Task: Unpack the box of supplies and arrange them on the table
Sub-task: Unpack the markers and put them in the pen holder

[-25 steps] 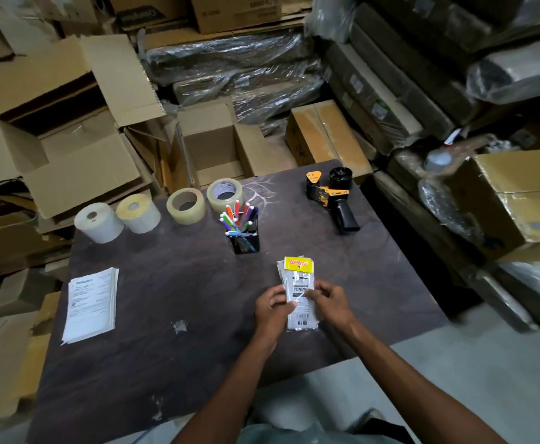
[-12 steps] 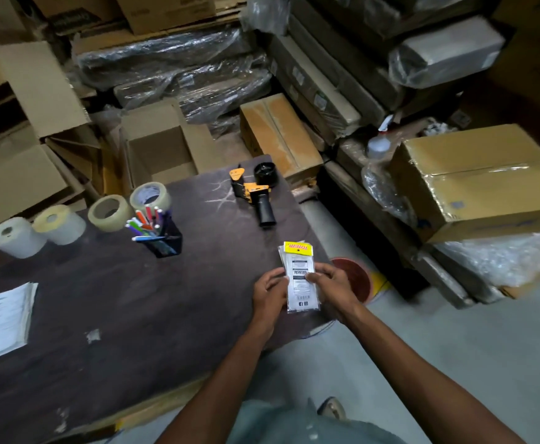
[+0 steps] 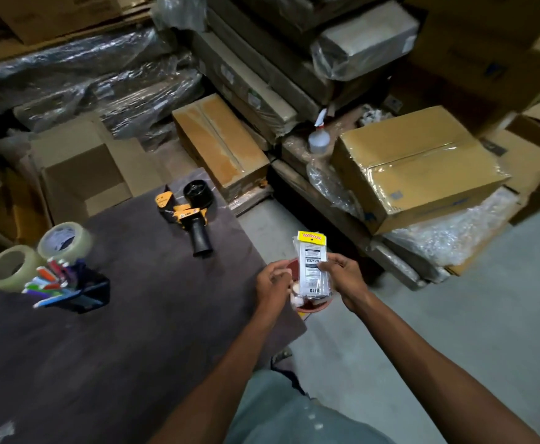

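Stack of small packets [image 3: 312,267] held upright past the desk [image 3: 134,331] corner, right hand [image 3: 342,280] pinching its edge, left hand [image 3: 273,283] curled at the other side, likely squaring the stack for placing; tape gun [image 3: 187,213], tape rolls [image 3: 34,251], pen holder [image 3: 73,288] already laid out.

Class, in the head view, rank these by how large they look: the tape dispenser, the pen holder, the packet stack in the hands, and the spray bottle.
1. Pen holder and tape dispenser: alike, unranked
2. Packet stack, nearer the camera
3. Spray bottle, farthest, so unsure
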The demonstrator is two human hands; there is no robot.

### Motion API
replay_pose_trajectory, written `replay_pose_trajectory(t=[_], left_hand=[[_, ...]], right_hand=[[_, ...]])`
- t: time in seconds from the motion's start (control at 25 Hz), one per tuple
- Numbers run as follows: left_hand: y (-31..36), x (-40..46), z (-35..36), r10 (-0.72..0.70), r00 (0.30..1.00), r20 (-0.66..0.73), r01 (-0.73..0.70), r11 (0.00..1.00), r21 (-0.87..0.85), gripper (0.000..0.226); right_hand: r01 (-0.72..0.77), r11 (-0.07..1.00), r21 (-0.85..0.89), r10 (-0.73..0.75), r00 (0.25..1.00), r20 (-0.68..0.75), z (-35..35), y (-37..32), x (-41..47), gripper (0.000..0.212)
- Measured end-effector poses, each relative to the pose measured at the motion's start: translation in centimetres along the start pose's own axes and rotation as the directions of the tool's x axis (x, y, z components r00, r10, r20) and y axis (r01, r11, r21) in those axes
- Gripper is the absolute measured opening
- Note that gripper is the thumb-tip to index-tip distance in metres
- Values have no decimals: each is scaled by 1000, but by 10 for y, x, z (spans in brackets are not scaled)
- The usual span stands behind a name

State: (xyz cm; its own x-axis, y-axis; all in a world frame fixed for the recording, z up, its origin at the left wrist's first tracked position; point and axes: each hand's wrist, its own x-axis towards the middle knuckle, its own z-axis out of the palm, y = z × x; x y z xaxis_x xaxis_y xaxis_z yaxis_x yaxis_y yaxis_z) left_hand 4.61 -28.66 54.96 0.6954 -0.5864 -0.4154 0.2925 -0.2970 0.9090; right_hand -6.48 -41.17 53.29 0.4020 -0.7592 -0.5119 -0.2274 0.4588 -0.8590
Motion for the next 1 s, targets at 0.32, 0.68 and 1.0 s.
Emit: replay_pose_trajectory(t=[0.32,0.68,1.0], left_hand=[[-4,88,32,-28,997,68,15,982,186,26],[-58,191,69,-418,909,10,383,842,381,13],[-175,283,97,-515,837,-188,544,740,396,15]], right_hand=[[-136,991,-6,133,978,-163,-29,0,69,21],[-345,934,-94,319,922,-220,-35,73,182,18],[-491,851,-185,428,854,-297,-44,166,298,12]])
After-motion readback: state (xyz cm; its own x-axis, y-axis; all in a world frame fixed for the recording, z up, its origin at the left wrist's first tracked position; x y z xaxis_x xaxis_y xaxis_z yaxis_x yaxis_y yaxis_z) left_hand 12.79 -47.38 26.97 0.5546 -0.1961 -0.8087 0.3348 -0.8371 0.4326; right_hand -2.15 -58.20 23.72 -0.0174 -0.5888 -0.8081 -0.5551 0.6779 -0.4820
